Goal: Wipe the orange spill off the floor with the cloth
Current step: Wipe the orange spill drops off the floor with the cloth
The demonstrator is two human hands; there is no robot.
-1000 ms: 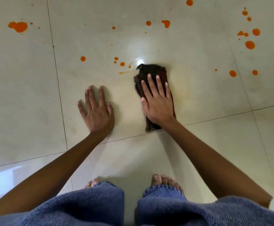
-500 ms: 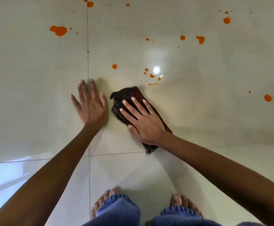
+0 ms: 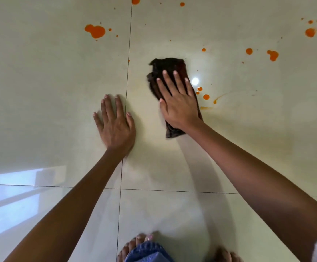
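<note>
While the right hand (image 3: 180,108) presses flat on the dark cloth (image 3: 170,72), fingers spread and not curled around it, the task stands mid-wipe. The cloth lies folded lengthwise on the floor (image 3: 40,91), its far end clear of the fingertips and its near end showing below the wrist. The left hand (image 3: 115,125) rests open and flat on the bare tile, holding nothing, just beside a grout line (image 3: 128,63); it appears to serve as a brace.

Orange remains in several places. A cluster of small drops (image 3: 204,94) and a thin orange smear (image 3: 215,101) lie just to the right of the cloth. A larger blot (image 3: 95,31) sits well apart to the upper left, and further drops (image 3: 272,54) lie to the upper right.

Judged from this layout, the task is well short of complete. The next move calls for sliding the cloth sideways over the nearby drops under steady palm pressure, then reaching outward to the far blots.

Limits of view: the underside of the cloth, and how much liquid it carries, is hidden. Drops at the top and right edges are cut off. A bright reflection (image 3: 195,80) beside the cloth may mask residue.
</note>
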